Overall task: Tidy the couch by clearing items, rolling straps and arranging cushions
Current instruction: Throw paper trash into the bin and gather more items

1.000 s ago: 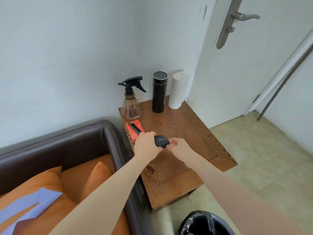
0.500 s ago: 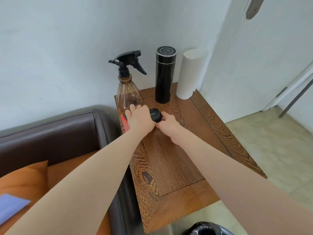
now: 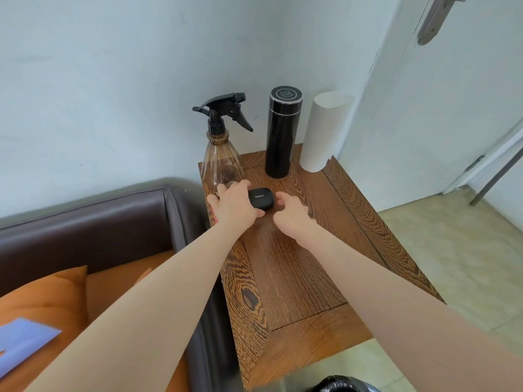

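Observation:
A small black earbud case (image 3: 261, 197) marked "Redmi" lies on the wooden side table (image 3: 297, 273), just in front of the spray bottle (image 3: 222, 157). My left hand (image 3: 235, 205) rests on the case's left end, its thumb along the near edge. To the right of the case, my right hand (image 3: 291, 215) has loosely curled fingers, a small gap away, and holds nothing. The brown leather couch (image 3: 85, 224) sits to the left with orange cushions (image 3: 51, 301) and a blue paper (image 3: 22, 343) on them.
A black flask (image 3: 281, 134) and a white paper roll (image 3: 322, 131) stand at the table's back edge by the wall. A red item (image 3: 212, 216) peeks out under my left hand. A black-lined bin (image 3: 339, 386) is below the table's front; a white door (image 3: 452, 94) stands right.
Both hands carried the case from the table's front to its back, beside the spray bottle. The case now rests on the wood and my right hand has come off it.

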